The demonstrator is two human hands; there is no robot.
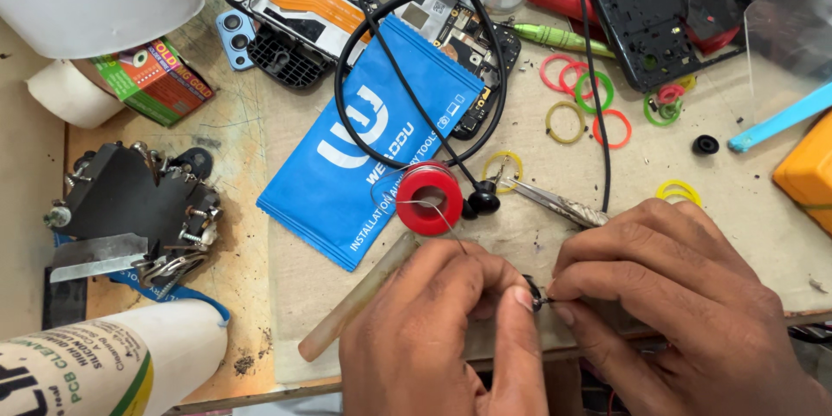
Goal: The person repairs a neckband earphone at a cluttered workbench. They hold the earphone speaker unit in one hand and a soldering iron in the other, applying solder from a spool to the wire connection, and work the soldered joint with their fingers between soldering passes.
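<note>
Both hands pinch a small black earbud (532,293) between their fingertips.

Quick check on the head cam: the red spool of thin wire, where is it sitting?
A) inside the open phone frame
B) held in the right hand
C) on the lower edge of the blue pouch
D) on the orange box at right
C: the red spool rests on the lower edge of the blue pouch, just above the left hand; the right hand pinches a small dark part, not the spool.
</note>
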